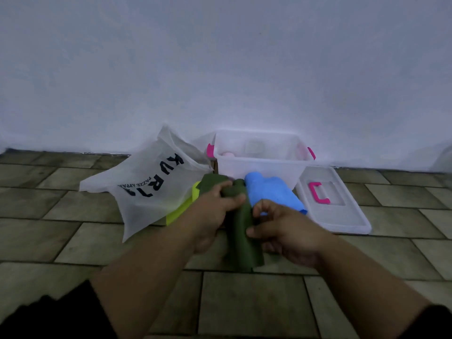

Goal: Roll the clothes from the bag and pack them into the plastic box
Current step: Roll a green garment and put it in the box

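Brownish tiles cover the floor, which is met by a pale wall across the middle of the frame. At the centre, an olive green garment is held by both hands. The grip of the left hand is closed around its upper end, with fingers and thumb curled over the cloth. The grip of the right hand is narrower, and the lower part is pinched between thumb and bent fingers.

Just above the hands in the frame, a blue garment is laid in front of the clear plastic box, which is set against the wall. Something pale pink, perhaps a rolled piece, is glimpsed inside, though its form is lost to blur. Left of centre the white bag with black lettering is spread, and a yellow-green garment is partly covered by it. The lid, with a pink handle, is laid to the right of the box.
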### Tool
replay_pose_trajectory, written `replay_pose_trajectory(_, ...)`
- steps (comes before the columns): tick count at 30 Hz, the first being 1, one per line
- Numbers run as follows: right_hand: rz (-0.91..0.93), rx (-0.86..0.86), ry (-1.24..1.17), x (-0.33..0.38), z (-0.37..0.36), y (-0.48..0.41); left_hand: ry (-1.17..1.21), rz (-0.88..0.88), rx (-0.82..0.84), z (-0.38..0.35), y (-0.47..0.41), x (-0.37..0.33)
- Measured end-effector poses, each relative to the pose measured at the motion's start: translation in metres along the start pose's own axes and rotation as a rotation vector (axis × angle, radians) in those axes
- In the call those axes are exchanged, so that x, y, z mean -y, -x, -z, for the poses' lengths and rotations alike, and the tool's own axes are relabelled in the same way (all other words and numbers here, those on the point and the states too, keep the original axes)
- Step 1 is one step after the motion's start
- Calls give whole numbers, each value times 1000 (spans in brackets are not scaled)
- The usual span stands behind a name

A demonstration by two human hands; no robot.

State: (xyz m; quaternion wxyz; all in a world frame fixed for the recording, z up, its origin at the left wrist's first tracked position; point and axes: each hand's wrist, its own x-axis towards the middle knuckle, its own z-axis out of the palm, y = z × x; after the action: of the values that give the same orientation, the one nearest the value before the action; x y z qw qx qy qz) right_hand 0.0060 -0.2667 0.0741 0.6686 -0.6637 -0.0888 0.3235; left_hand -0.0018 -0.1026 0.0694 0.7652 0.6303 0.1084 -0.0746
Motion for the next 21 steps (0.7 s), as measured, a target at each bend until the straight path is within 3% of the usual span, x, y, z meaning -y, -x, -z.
replay_pose_trajectory(4, 100, -94, -147, 51, 35, -39, -440, -174, -53, 6, -64, -52)
replay_pose_trajectory(8, 246, -387, -142, 91, 79, -98, -927, -177, -194, 14, -128, -62)
replay_pose_trajectory(10, 260, -560, -15, 98, 100, -133, -1065, -104, -191, 16, -150, -56)
replay_pose_trajectory(13, 94, -681, 405, 97, 118, -179, -1213, -23, -192, 21, -169, -47)
replay_pose_trajectory(17, -195, -416, 1221, 96, 108, -221, -1255, -37, -209, 26, -175, -37)
replay_pose_trajectory(21, -331, -211, 1405, 92, 102, -249, -1282, -45, -222, 24, -174, -37)
